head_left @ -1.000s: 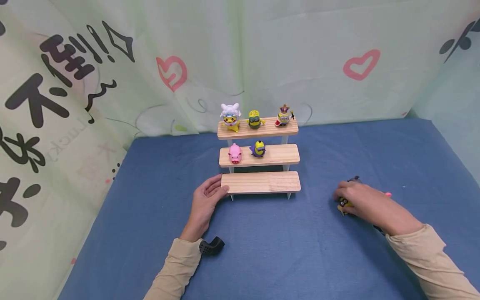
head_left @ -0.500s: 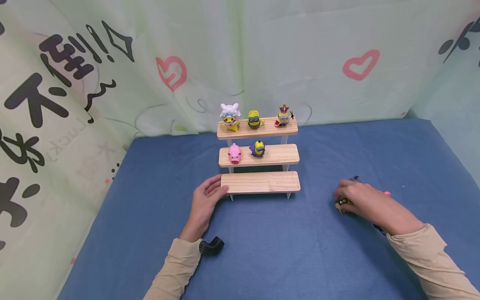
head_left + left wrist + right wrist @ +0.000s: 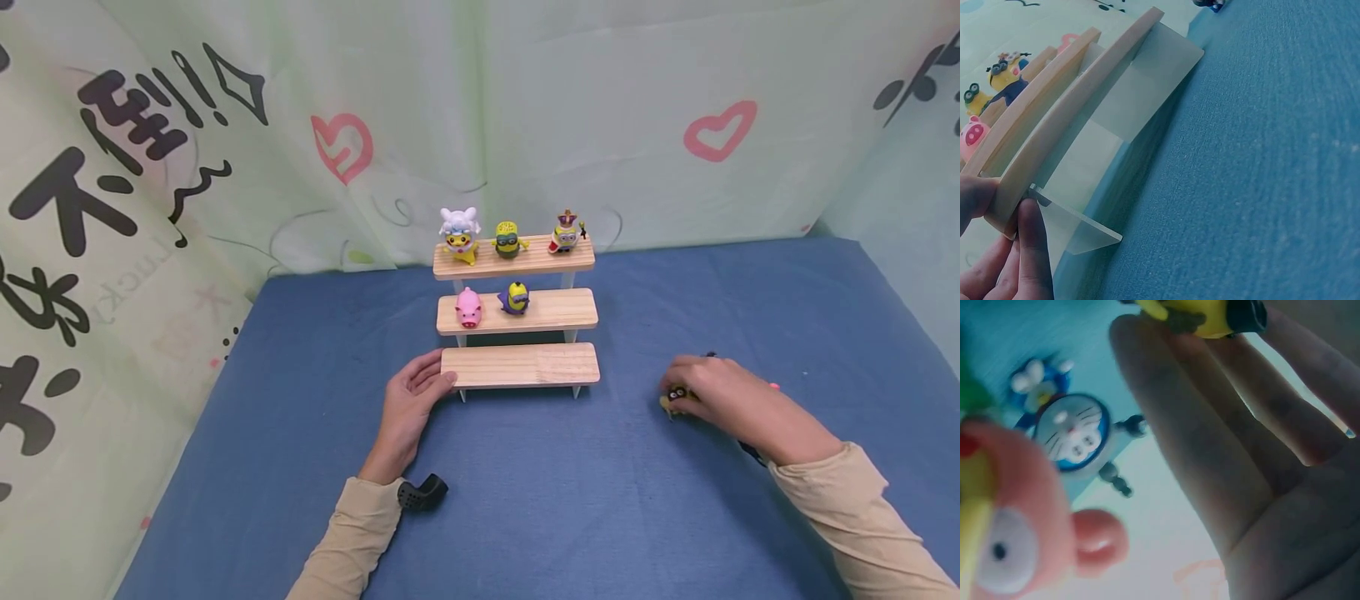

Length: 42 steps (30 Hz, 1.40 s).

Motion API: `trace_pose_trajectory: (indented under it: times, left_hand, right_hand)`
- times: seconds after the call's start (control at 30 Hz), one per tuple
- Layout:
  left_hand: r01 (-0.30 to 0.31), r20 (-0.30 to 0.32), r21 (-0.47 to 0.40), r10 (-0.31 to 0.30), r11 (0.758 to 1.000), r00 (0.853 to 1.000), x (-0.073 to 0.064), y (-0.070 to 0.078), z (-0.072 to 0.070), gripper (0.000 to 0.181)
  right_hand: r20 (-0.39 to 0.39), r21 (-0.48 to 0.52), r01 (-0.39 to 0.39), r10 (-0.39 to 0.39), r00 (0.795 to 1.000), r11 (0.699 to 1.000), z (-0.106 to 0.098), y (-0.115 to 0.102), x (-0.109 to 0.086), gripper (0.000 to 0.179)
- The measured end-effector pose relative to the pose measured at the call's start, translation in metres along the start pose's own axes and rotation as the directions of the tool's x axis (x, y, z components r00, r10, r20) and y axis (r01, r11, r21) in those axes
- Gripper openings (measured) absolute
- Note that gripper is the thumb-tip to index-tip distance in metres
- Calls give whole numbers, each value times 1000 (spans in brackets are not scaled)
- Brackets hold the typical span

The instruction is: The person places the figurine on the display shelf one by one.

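My left hand (image 3: 411,408) grips the left end of the lowest board (image 3: 521,365) of a three-step wooden display stand. In the left wrist view the thumb lies above that board (image 3: 1079,112) and the fingers below it. Off to the right, my right hand (image 3: 731,402) holds a small yellow Minion figure (image 3: 677,394) with goggle eyes between thumb and fingers. The right wrist view shows the yellow figure (image 3: 1213,315) at the fingertips, its upper part cut off by the frame. The hand hides most of the figures beneath it in the head view.
Near the right hand are a blue-and-white cat figure (image 3: 1072,431) and a pink figure with a big eye (image 3: 1013,550). The top board (image 3: 536,265) carries three figures; a pink pig (image 3: 468,308) and a purple-caped Minion (image 3: 514,298) stand on the middle one. Blue cloth (image 3: 555,500) covers the table.
The right hand has shifted slightly to the left and up in the head view, and the yellow Minion figure with it. The left hand stays on the stand.
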State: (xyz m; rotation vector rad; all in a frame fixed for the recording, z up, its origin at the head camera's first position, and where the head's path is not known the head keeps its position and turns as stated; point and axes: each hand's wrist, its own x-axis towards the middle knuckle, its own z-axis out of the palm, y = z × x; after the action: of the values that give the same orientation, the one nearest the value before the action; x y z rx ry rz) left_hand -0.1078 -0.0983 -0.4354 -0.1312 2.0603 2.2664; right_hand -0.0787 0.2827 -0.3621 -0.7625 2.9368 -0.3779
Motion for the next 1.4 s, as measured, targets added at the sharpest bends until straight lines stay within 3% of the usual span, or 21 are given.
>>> trace_pose_trajectory:
  times: [0.4, 0.97, 1.4]
  left_hand:
    - [2, 0, 24, -2, 1000, 1000, -1, 0, -1, 47]
    - [11, -8, 6, -11, 1000, 1000, -1, 1, 0, 45]
    - [-1, -1, -6, 1, 1000, 1000, 2, -3, -1, 47]
  right_hand:
    - [-119, 23, 61, -58, 991, 998, -13, -10, 7, 18]
    - [-183, 42, 92, -83, 980, 995, -31, -29, 24, 20]
    - [-261, 32, 160, -146, 954, 987, -37, -40, 43, 20]
